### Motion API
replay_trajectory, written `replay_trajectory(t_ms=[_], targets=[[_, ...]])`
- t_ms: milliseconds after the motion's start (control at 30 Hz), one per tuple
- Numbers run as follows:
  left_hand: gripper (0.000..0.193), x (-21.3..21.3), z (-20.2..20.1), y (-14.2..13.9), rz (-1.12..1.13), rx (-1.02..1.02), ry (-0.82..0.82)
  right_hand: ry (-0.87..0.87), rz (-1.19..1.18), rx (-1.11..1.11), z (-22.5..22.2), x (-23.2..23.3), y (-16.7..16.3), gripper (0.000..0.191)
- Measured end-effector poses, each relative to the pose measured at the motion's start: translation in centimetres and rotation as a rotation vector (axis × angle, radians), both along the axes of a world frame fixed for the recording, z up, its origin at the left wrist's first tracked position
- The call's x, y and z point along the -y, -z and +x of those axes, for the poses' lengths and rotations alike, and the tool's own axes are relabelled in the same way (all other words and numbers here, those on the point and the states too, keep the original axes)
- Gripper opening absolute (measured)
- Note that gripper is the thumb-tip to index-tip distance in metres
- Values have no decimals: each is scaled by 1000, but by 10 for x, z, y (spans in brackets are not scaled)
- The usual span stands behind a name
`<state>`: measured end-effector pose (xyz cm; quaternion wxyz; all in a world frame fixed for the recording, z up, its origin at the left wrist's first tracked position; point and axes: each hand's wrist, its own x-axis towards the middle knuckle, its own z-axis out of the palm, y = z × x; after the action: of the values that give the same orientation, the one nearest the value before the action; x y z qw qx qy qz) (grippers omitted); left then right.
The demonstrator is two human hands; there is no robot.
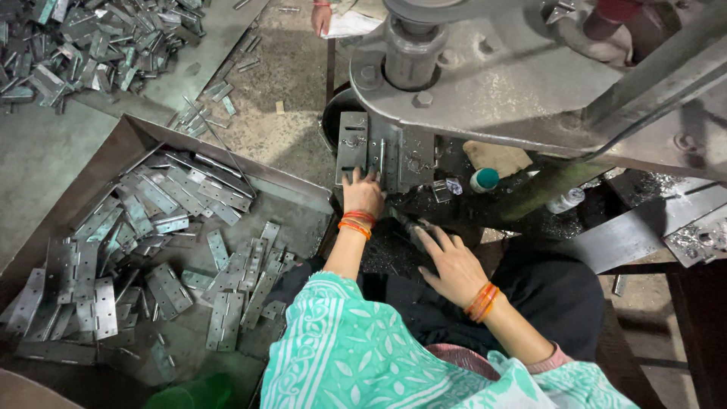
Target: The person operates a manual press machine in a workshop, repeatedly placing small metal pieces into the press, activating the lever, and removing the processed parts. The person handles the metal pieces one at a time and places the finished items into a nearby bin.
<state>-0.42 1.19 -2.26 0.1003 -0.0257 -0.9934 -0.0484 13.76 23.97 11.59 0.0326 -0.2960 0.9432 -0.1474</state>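
Under the press, left hand fingers spread on hinge plate; right hand seemingly loose.
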Motion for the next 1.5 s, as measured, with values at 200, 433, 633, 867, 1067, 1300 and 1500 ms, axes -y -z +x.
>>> replay_trajectory(t_ms=[200, 433, 633, 867, 1067, 1300, 1500], targets=[[50, -5, -9, 0, 13, 14, -5, 9, 152, 60, -37, 10, 24, 80], [51, -8, -39, 13, 90, -78, 28, 69, 351, 118, -93, 30, 69, 66], [50, -19, -32, 32, 67, -13, 13, 18, 447, 131, -98, 31, 96, 75], [52, -32, -13, 24, 96, 41, -2, 54, 454, 110, -66, 19, 96, 88], [51, -35, -15, 23, 48, 27, -8, 161, 345, 131, -27, -3, 142, 101], [48, -34, -9, 34, 89, -125, 11, 168, 144, 119, -9, -20, 190, 96], [51, -30, -3, 28, 132, -128, 20, 174, 252, 214, -15, -8, 158, 102]])
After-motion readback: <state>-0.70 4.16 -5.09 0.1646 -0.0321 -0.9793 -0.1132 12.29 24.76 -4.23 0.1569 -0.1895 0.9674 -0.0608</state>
